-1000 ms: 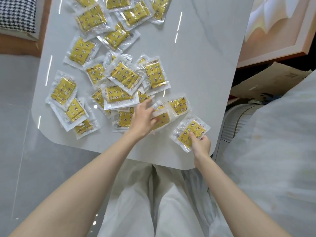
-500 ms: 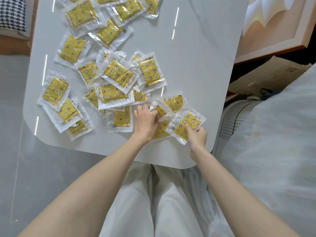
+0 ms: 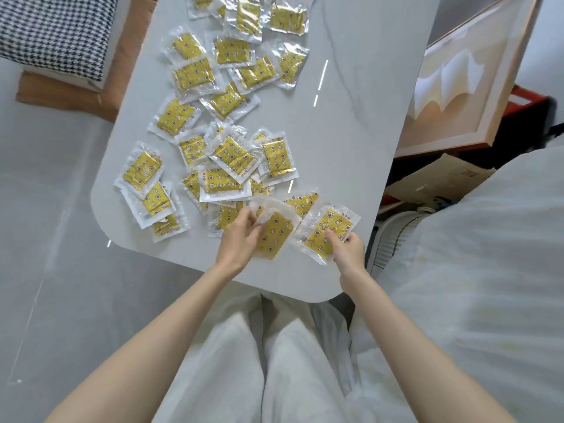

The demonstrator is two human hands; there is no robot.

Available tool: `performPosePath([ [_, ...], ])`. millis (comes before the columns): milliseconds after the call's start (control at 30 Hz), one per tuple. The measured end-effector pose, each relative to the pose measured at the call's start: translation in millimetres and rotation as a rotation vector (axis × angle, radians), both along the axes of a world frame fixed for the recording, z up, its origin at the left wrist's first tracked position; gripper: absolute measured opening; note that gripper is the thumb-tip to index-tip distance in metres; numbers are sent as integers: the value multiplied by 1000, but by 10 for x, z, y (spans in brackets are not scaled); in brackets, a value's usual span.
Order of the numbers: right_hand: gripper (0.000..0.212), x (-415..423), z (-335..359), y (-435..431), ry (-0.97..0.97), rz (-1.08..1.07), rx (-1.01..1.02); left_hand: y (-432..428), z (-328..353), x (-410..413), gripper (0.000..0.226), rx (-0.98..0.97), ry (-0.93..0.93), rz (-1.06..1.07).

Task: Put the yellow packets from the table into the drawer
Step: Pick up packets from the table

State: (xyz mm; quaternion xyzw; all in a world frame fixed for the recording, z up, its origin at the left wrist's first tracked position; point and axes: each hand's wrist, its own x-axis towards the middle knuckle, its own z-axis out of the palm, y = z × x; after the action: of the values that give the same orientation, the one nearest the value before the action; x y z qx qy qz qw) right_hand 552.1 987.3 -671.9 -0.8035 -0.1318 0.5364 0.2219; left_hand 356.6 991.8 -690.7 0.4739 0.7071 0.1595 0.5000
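Observation:
Several yellow packets in clear wrappers lie scattered over the white table [image 3: 351,123], most in a loose pile [image 3: 225,160] at its left and middle. My left hand [image 3: 241,236] grips one yellow packet [image 3: 274,236] by its left edge and holds it tilted just above the near part of the table. My right hand [image 3: 348,248] pinches another yellow packet [image 3: 326,230] at its lower right corner, close to the table's right edge. No drawer is in view.
A houndstooth cushion [image 3: 58,32] sits on a brown seat at the top left. A framed picture [image 3: 464,87] leans to the right of the table, with cardboard [image 3: 436,178] below it. Grey floor [image 3: 45,209] lies to the left.
My left hand has picked one packet out of the pile and lifted it toward me. My right hand keeps its pinch on the other packet. The camera has tilted, showing more of the far table.

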Motion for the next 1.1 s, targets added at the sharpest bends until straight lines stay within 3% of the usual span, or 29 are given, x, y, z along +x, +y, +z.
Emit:
performPosePath([
  [233,21,-206,959,117,96,253,118,-95,944,-406,19,83,-60,269],
  [500,12,-966,1685,147,184,402,206,-251,1851,-1225,17,215,8,305],
  [767,14,-2410,2104,83,232,505,276,-544,2294,-2633,13,332,10,448],
  [1100,16,-4356,2501,-66,381,452,333,-651,2790,-4744,15,404,-10,400],
])
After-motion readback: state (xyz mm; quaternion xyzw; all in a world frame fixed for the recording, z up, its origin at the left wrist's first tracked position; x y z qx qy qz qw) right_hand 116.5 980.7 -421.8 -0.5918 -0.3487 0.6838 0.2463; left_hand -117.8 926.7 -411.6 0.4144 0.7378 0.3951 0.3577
